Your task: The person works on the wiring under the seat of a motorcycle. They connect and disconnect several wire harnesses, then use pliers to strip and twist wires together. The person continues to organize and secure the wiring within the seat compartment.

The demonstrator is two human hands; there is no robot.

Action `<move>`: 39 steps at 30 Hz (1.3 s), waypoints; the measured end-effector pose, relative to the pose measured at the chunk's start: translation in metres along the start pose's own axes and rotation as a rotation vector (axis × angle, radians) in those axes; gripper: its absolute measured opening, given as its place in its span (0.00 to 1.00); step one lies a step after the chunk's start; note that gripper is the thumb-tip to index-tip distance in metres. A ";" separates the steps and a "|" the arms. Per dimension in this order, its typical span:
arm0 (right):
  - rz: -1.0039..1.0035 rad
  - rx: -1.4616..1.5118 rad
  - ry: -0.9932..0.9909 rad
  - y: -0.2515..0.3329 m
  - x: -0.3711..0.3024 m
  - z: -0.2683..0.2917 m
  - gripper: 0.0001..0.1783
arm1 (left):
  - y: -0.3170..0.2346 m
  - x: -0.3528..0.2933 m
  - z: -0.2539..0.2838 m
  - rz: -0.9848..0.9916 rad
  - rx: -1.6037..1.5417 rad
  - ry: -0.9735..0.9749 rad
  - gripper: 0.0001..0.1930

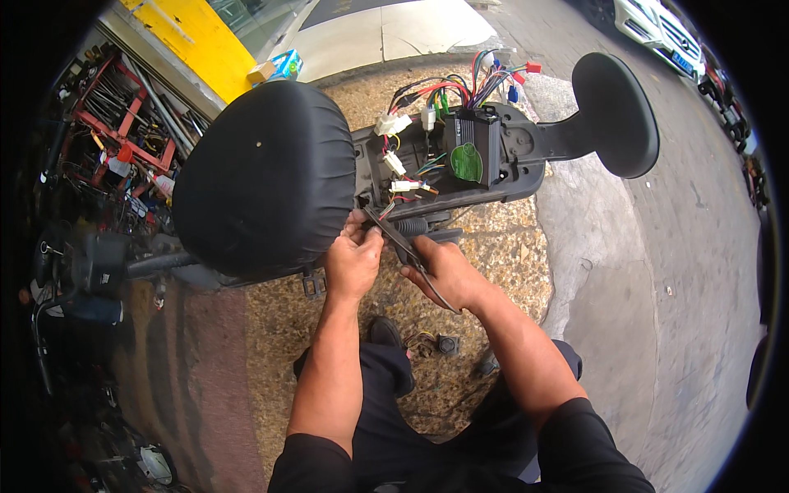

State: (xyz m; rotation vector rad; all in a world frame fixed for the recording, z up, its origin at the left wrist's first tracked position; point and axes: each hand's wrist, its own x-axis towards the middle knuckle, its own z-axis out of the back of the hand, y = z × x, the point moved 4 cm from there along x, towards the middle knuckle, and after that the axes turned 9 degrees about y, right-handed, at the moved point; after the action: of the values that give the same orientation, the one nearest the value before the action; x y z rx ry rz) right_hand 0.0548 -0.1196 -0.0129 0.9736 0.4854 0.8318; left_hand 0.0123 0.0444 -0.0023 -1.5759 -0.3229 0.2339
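2 bare forearms reach up in front of me from black sleeves. I have the right hand (444, 267) with its fingers clamped around a long, dark hand tool (400, 240), which slants up toward the left hand (355, 259). The left fingers curl at the tool's upper end, just beside some thin coloured wires (386, 211); I cannot tell whether they pinch anything. Just beyond, a black padded seat (263, 172) bulges on the left, with several white connectors (394, 164) to its right. Next to those, I see a dark finned box (475, 148) bearing a green label (467, 163), set in the open body tray (518, 144). A black backrest (616, 115) stands farther right. Farthest off, 1 white car (662, 37) sits on the pavement.
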 end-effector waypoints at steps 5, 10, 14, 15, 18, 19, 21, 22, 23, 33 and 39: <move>0.005 0.057 -0.087 0.002 -0.004 0.001 0.14 | 0.001 0.000 0.000 0.026 -0.024 -0.005 0.10; 0.003 0.154 -0.091 -0.001 -0.010 0.007 0.14 | 0.000 0.002 0.005 0.088 -0.073 0.019 0.08; -0.027 0.167 0.076 -0.007 -0.021 0.007 0.12 | -0.002 0.001 0.007 0.113 -0.064 0.030 0.07; 0.003 0.186 0.079 -0.006 -0.023 0.007 0.16 | -0.002 0.001 0.006 0.117 -0.065 0.030 0.07; -0.031 0.160 0.120 -0.009 -0.024 0.005 0.17 | -0.002 -0.001 0.006 0.158 -0.080 0.049 0.07; -0.034 0.170 0.121 -0.010 -0.023 0.005 0.17 | -0.002 0.000 0.005 0.175 -0.087 0.060 0.07; -0.043 0.191 0.132 -0.011 -0.022 0.002 0.17 | -0.002 0.000 0.005 0.178 -0.093 0.062 0.07; -0.036 0.188 0.122 -0.010 -0.021 0.002 0.17 | -0.002 0.001 0.005 0.178 -0.099 0.065 0.07; -0.031 0.185 0.116 -0.010 -0.020 0.001 0.17 | -0.002 0.001 0.006 0.179 -0.110 0.067 0.07; -0.081 0.175 0.150 -0.008 -0.020 0.001 0.18 | -0.001 0.001 0.006 0.184 -0.183 0.064 0.06; -0.091 0.177 0.165 -0.010 -0.020 0.000 0.18 | -0.002 0.000 0.005 0.161 -0.187 0.071 0.06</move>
State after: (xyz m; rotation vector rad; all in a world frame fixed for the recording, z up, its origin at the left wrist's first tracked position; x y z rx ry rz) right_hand 0.0466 -0.1386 -0.0211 1.0414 0.7499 0.7996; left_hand 0.0108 0.0490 -0.0009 -1.7936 -0.1663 0.2775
